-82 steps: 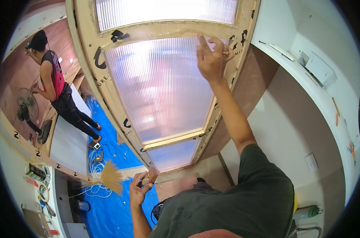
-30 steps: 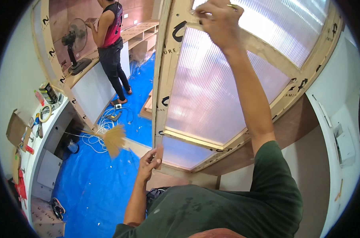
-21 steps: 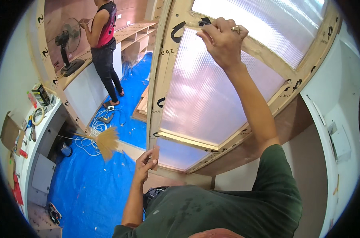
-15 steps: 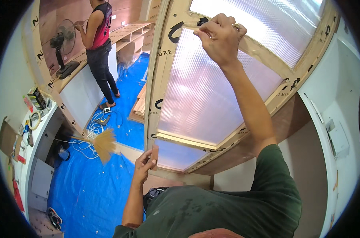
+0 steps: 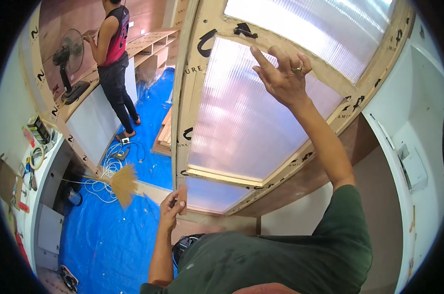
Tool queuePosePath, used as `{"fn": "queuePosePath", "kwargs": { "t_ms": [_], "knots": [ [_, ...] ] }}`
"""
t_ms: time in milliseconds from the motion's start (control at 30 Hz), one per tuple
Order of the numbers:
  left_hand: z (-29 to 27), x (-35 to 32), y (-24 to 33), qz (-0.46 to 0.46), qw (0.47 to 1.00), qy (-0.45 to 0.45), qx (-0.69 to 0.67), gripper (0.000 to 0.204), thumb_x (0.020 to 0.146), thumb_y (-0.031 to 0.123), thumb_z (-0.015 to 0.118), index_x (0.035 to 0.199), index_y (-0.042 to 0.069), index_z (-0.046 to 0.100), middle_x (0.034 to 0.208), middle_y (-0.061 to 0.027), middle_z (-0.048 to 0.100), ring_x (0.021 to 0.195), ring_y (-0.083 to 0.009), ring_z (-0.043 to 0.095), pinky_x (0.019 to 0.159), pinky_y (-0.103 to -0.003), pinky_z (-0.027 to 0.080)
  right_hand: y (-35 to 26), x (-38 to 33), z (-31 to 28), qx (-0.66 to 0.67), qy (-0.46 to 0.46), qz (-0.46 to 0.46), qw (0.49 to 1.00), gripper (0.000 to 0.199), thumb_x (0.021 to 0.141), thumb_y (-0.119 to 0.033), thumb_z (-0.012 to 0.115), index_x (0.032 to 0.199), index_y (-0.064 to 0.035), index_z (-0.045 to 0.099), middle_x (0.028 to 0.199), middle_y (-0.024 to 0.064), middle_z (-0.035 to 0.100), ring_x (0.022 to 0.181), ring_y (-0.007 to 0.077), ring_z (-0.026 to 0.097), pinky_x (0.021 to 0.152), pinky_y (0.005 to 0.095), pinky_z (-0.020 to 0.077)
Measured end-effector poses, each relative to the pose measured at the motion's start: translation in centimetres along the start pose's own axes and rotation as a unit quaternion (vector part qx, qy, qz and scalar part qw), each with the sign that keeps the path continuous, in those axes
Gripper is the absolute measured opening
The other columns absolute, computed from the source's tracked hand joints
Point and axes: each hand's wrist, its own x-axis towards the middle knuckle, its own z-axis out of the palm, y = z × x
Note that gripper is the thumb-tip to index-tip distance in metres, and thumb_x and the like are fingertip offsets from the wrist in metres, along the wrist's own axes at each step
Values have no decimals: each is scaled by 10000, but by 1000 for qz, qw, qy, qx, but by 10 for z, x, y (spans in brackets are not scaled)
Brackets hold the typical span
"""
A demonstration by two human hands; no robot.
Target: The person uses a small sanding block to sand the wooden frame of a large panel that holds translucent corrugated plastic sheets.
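Observation:
In front of me stands a wooden door frame (image 5: 185, 122) covered with printed protective film and set with ribbed translucent panels (image 5: 256, 117). My right hand (image 5: 284, 78), a ring on one finger, is raised before the rail between the upper and middle panels. Its fingers are apart and hold nothing; whether they touch the surface I cannot tell. Low by the door's left edge, my left hand (image 5: 171, 208) pinches a small flat reddish-brown block (image 5: 183, 200) upright between thumb and fingers.
A broom (image 5: 121, 185) and a tangle of white cable (image 5: 98, 188) lie on blue floor sheeting (image 5: 109, 240). Beyond the opening, another person (image 5: 115, 63) stands by a black fan (image 5: 69, 61). At left, a white counter (image 5: 45, 164) carries tools and tape.
My right hand has come down slightly from the rail, its fingers spreading from a curled pose. The left hand keeps the block. The whole view has shifted a little.

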Motion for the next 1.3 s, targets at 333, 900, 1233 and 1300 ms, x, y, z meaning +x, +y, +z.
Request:
{"fn": "queuePosePath", "kwargs": {
  "t_ms": [333,900,1233,1300],
  "knots": [
    [78,77,76,261,913,124,288,774,899,245,790,1556,-10,470,1395,-147,608,1291,-281,582,1107,-420,466,11,-4,-17,79,8,23,997,464,907,-362,807,1361,-305,732,1238,-47,578,1194,132,437,1084,423,208],
    [158,159,124,414,904,32,-99,701,968,327,740,1530,4,471,1268,-175,597,1074,-294,608,879,-376,560,-69,-19,-38,635,-66,176,749,336,1031,-36,597,1362,-27,657,1266,161,732,1031,235,711,903,377,564],
    [140,112,115,180,818,-296,-459,772,1036,535,618,1573,26,400,1438,-223,569,1282,-344,606,997,-414,558,-170,-55,-35,913,-195,252,256,784,1013,-470,711,1586,-14,431,1411,101,585,1268,178,566,1096,367,477],
    [141,109,122,181,854,-243,-423,741,1052,503,606,1585,40,380,1458,-208,560,1294,-327,607,1054,-431,541,-179,-54,-37,921,-169,271,221,843,938,-449,807,1568,-18,450,1398,102,586,1251,191,584,1075,371,493]
  ]
}}
